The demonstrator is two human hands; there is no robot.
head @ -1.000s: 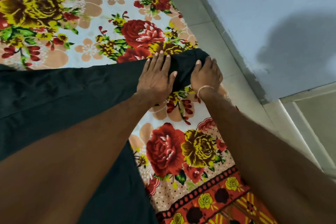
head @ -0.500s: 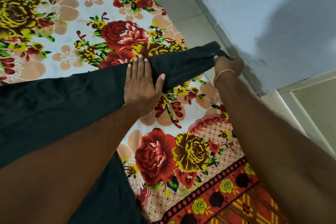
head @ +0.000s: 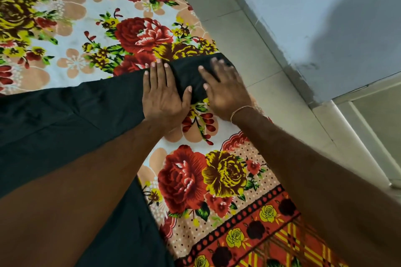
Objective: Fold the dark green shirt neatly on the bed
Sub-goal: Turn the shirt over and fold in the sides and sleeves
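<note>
Floral bedsheet [head: 195, 169], printed with red and yellow roses, is covering the bed beside a pale tiled floor [head: 249, 34] and a grey-blue wall [head: 303, 6]. On it the dark green shirt [head: 65, 119] is lying with its long axis running from the lower left of the view toward the upper right, one sleeve [head: 188, 76] tapering toward the bed's edge near the floor. The left hand [head: 162, 95] is lying flat on the sleeve, fingers straight and close together, thumb angled out. The right hand [head: 225, 89] is also resting palm-down on the sleeve end, fingers spread and blurred by motion; a thin thread band [head: 238, 110] is circling its wrist. Half a second earlier the right hand was pinching the sleeve tip, stretched out past the bed's edge; that tip is now lying back on the sheet under the flattened hand. Both forearms are covering much of the shirt, and its body is running out of view at the left and bottom edges.
</note>
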